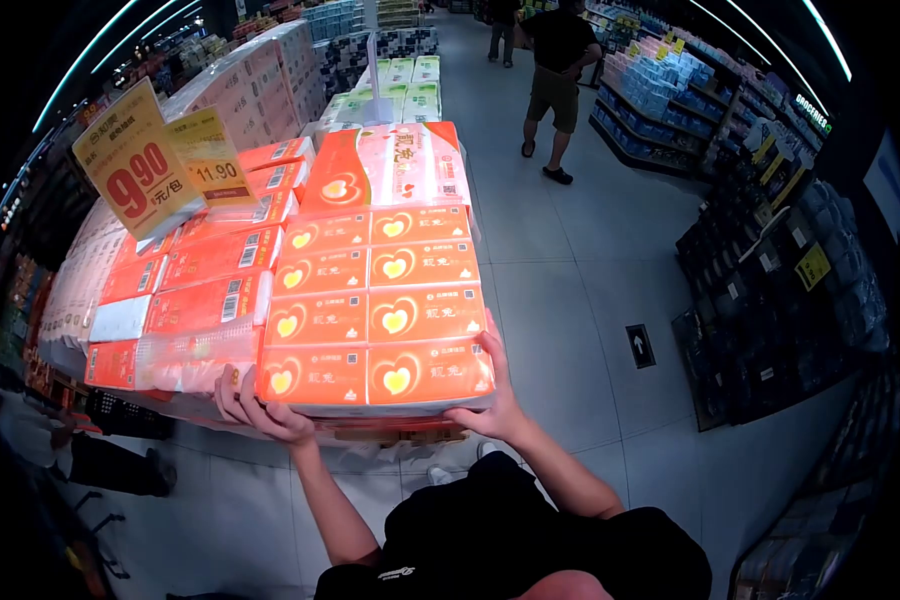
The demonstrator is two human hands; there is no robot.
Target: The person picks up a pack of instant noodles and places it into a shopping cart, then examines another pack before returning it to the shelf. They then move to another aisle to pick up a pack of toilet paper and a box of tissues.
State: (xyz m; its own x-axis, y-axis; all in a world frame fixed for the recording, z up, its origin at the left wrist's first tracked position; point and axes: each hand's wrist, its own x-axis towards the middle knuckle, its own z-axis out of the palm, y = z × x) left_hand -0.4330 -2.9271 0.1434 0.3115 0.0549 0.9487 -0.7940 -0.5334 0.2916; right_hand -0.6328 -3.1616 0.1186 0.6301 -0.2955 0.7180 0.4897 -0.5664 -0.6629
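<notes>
A large orange multipack of tissues [370, 295] with yellow heart prints lies at the near right corner of a stacked display. My left hand [260, 408] is at its near left corner, fingers curled against the pack's edge. At the near right corner, my right hand [495, 390] grips the pack, fingers up along its right side and thumb at the lower front edge. Another orange and white pack [400, 165] lies behind it. Red tissue packs [215, 255] sit to the left, beside a crumpled clear-wrapped pack [195, 355].
Price signs [135, 165] stand on the left of the display. Green and white packs [400, 100] are stacked behind. A person in dark clothes [560, 80] stands in the aisle, another person [80, 450] is at the lower left. Dark shelves [780, 290] line the right.
</notes>
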